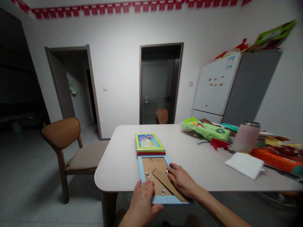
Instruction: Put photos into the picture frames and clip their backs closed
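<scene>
L fingers [146, 186] over frame [157, 188]; corner hidden

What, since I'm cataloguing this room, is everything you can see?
Blue frame: one, blue, back up, near table edge
Stand: one, brown, on frame's back
Metal fittings: four visible, silver, around stand
Framed picture: one, green, beyond blue frame
Table: one, whitish, centre
Chairs: two, brown, left of and beyond table
Package: one, green, table's right
Tumbler: one, pink, right of package
Sheet: one, white, before tumbler
Box: one, orange, table's right
Other clutter: uncounted, mixed, table's right
Fridge: one, white, back right
Doorways: two, grey, back wall
Bunting: one strip, red, wall top
Left hand: one, bare, frame's near left corner
Right hand: one, bare, frame's right side
</scene>
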`<state>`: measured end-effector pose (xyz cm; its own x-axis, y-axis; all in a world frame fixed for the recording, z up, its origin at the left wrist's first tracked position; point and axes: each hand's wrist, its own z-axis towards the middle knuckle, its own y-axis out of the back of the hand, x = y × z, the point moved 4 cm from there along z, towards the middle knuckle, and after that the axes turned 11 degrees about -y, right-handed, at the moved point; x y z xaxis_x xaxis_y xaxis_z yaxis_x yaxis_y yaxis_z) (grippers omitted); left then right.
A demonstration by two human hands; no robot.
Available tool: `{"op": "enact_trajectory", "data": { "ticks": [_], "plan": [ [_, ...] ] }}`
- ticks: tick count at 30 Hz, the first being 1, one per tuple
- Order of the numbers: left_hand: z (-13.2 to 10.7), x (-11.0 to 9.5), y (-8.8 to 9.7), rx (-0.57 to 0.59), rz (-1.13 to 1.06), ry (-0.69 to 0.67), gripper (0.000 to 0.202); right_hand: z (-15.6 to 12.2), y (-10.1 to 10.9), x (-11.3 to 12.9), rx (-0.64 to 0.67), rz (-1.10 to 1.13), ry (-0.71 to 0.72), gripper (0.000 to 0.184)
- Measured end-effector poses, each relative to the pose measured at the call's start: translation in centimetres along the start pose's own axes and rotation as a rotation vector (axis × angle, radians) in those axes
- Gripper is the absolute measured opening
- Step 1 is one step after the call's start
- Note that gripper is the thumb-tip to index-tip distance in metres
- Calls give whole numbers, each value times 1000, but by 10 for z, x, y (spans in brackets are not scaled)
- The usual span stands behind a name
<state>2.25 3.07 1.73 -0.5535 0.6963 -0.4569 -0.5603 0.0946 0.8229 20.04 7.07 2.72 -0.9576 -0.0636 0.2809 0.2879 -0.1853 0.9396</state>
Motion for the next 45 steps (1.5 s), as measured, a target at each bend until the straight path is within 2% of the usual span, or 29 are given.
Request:
{"op": "enact_trajectory", "data": {
  "ticks": [3,6,12,18,22,26,31,36,41,45],
  "plan": [
    [0,0,0,-1,-1,1,54,-19,6,14,-31,29,111,31],
    [1,1,0,-4,10,-7,54,-42,8,33,49,90,279,30],
    [1,1,0,2,17,-2,55,-58,9,40,93,105,305,28],
    [1,3,-2,5,5,-3,51,-47,9,42,74,167,290,30],
    [1,3,-3,-1,-6,-27,56,-21,0,58,38,158,267,33],
    [-1,3,-1,-11,-35,-37,50,-2,-12,73,52,59,264,27],
    [-3,6,2,-27,-56,-44,42,0,-18,77,89,83,308,25],
    [-5,8,0,-31,-81,-50,44,8,-22,73,87,199,266,33],
    [-7,6,1,-8,-60,-32,59,48,-25,51,-44,210,-49,29],
    [-8,0,3,44,-48,-20,59,78,-34,37,-70,149,-196,22]
  ]
}}
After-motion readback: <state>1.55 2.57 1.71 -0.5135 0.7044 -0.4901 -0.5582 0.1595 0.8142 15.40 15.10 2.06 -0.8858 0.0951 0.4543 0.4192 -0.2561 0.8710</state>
